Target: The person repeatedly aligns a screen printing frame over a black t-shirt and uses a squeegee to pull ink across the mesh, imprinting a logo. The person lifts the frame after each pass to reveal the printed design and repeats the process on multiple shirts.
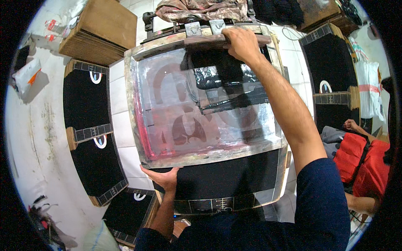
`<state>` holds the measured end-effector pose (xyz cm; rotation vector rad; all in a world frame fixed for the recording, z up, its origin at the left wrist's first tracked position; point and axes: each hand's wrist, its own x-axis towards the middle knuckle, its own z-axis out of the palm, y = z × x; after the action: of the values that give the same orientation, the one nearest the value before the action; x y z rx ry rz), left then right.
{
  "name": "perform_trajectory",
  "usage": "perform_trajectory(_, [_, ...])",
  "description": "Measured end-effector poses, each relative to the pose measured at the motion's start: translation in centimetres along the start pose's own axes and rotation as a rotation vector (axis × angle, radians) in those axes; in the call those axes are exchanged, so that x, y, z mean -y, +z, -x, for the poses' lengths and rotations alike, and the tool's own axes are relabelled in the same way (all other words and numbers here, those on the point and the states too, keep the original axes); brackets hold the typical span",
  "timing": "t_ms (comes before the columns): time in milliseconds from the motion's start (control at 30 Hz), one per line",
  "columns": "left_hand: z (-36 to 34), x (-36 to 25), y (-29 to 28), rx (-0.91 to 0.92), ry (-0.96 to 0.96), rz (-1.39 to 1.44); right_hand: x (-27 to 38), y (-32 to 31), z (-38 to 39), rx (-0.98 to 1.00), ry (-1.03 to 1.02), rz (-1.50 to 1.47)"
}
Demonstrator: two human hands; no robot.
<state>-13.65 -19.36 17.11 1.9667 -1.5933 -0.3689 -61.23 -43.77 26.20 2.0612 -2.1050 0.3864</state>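
Note:
A screen-printing frame (201, 157) with a wooden border lies in front of me, its mesh showing curved, face-like stencil shapes. My right hand (242, 43) is closed around the right part of a squeegee's wooden handle (205, 42) at the frame's far end. Wet black ink (209, 78) covers the mesh on the near side of the squeegee. At the frame's near left corner is my left hand (165, 179), thumb and fingers spread against the border's edge; some fingertips are hidden beneath it. Black fabric (222, 178) on a board shows below the frame.
Boards with black fabric (86, 100) stand along the left, and similar fabric (328, 54) lies at right. A stack of brown boards (102, 29) is at far left. Stained cloth (201, 9) lies beyond the hinge clamps (217, 26). Another person in red (360, 159) is at right.

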Motion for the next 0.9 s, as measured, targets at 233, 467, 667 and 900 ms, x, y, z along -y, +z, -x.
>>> perform_trajectory(233, [-0.3,-1.2,-0.7,0.051,-0.04,-0.003,1.8,-1.3,5.9,0.119,0.012,0.011])
perform_trajectory(467, [-0.2,-2.0,-0.8,0.056,-0.086,-0.053,6.5,-5.3,16.6,0.125,0.054,0.0])
perform_trajectory(667, [-1.7,-0.2,-1.5,0.098,-0.096,0.228,6.3,-4.9,17.1,0.122,0.05,0.014])
perform_trajectory(900, [-2.7,-0.7,-2.2,0.058,-0.118,0.331,5.4,-6.0,15.7,0.105,0.099,-0.071])
